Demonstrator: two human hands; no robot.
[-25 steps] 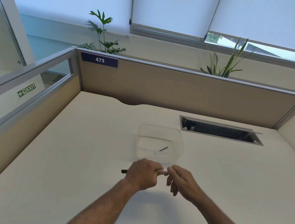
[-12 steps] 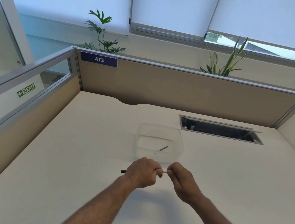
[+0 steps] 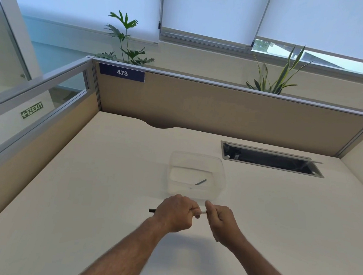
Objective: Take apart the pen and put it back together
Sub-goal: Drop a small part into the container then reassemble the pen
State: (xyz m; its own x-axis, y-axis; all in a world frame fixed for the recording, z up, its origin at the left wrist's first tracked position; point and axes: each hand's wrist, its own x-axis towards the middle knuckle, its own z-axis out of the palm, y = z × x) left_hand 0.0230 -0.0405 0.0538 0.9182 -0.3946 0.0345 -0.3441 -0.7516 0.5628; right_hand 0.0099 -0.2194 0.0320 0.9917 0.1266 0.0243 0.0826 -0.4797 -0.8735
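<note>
I hold a pen level above the desk, just in front of a clear plastic box [image 3: 220, 184]. My left hand [image 3: 175, 213] is closed around the pen's barrel, and its black end [image 3: 152, 210] sticks out to the left of my fist. A short whitish stretch of the pen [image 3: 203, 212] shows between my hands. My right hand [image 3: 221, 219] pinches the pen's right end with closed fingers; the end itself is hidden. Inside the box lies a small thin grey pen part [image 3: 200, 182].
The cream desk [image 3: 83, 194] is fenced by tan partition panels at the back [image 3: 222, 110] and left. An open cable hatch [image 3: 270, 159] sits in the desk at the back right. Plants stand behind the partition.
My right hand's loose fingers have curled in and closed on the pen's right end. Both hands have stayed in about the same place.
</note>
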